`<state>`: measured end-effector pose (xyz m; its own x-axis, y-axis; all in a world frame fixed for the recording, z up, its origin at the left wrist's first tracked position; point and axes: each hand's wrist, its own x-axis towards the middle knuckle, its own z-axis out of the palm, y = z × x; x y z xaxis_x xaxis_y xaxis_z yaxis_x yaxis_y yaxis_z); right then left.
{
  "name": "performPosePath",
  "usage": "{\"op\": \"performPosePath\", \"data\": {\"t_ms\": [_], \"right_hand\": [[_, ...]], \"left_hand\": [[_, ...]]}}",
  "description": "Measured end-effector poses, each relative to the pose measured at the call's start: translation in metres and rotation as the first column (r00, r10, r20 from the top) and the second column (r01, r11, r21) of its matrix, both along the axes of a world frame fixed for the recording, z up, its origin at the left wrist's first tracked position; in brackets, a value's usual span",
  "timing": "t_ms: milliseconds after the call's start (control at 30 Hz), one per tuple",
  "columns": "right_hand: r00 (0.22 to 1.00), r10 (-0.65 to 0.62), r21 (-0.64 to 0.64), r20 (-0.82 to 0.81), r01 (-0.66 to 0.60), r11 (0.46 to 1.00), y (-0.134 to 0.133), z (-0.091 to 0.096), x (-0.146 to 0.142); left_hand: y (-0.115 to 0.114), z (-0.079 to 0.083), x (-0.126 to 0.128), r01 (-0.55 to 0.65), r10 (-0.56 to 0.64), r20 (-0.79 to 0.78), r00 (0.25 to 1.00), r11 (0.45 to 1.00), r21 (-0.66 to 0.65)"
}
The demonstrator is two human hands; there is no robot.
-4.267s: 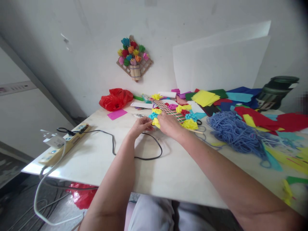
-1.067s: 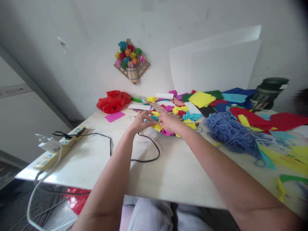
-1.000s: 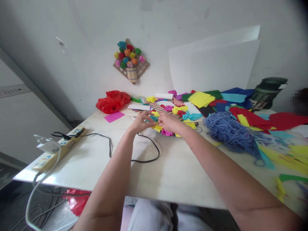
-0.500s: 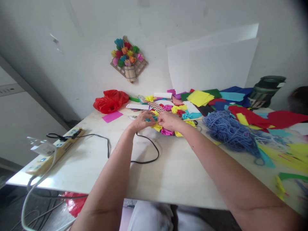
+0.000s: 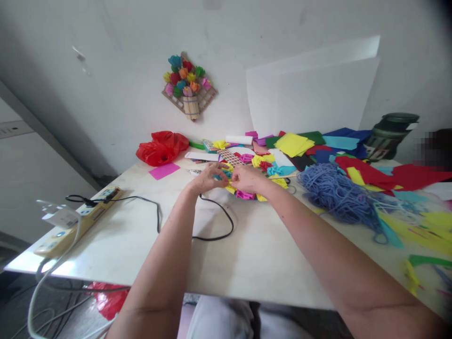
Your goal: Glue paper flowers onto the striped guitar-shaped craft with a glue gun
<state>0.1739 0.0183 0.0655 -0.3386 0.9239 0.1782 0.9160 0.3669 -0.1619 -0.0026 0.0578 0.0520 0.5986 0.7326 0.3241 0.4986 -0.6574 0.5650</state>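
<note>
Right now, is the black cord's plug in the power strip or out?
In, it appears: the black plug sits against the power strip, prongs hidden, its cord running across the tabletop.

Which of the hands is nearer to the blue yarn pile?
Right. The right hand is to the left of the blue yarn pile, apart from it; the left hand is farther left.

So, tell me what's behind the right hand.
Behind the right hand, a checked panel, a pink paper flower and a yellow flower show; whatever the hand covers is hidden.
</note>
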Motion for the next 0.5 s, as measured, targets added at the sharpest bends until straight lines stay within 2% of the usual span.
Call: {"op": "performPosePath", "data": {"t_ms": [167,333,500], "right_hand": [[1.0,-0.025,0.033,0.015,0.025,0.999,-0.002,0.001,-0.002],[0.998,-0.02,0.075,0.052,0.016,0.997,-0.007,0.004,-0.004],[0.995,-0.008,0.12,0.1,-0.004,0.993,-0.012,0.006,-0.007]], "left_hand": [[-0.002,0.001,0.0,-0.008,0.008,0.021,1.0,1.0,-0.017],[-0.006,-0.001,-0.001,-0.066,0.069,0.074,0.995,0.997,-0.045],[-0.011,-0.003,-0.001,-0.223,0.227,0.186,0.956,0.974,-0.038]]}}
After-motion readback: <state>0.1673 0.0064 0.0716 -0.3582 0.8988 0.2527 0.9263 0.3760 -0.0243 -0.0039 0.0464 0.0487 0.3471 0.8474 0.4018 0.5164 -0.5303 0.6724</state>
